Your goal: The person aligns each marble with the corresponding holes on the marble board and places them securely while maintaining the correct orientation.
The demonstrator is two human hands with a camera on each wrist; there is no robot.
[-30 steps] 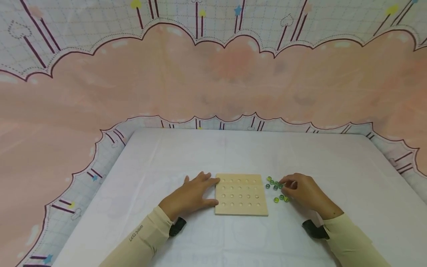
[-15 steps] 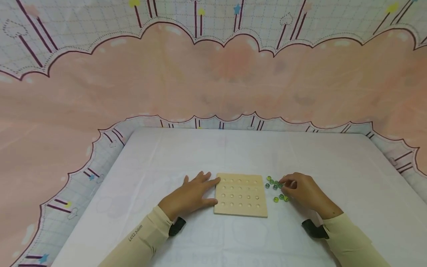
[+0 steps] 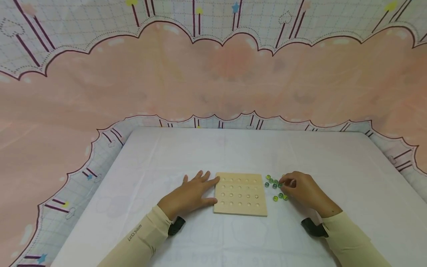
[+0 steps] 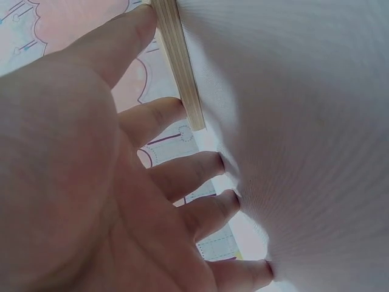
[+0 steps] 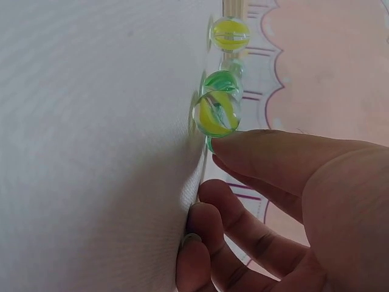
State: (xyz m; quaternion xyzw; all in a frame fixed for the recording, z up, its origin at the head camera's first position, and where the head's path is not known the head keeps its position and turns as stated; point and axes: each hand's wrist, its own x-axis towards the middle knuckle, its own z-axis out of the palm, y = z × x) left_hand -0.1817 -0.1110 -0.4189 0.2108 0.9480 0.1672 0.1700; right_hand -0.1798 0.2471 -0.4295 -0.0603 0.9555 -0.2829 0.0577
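A square wooden board with rows of round hollows lies flat on the white table. My left hand has its fingers spread, thumb and index fingertips touching the board's left edge. In the left wrist view, the other fingertips of the left hand rest on the table. To the right of the board lie several green and yellow glass marbles. My right hand pinches a green marble at its thumb and index fingertips, which partly hide it. In the right wrist view, a yellow-swirled marble sits just beyond the thumb.
One yellow marble lies nearest the board's lower right side, and another yellow marble is at the far end of the group. The white table stretches behind the board to a patterned cloth backdrop.
The board has turned very slightly clockwise under the left hand's touch. Both hands keep nearly the same pose, and the head view has shifted a little.
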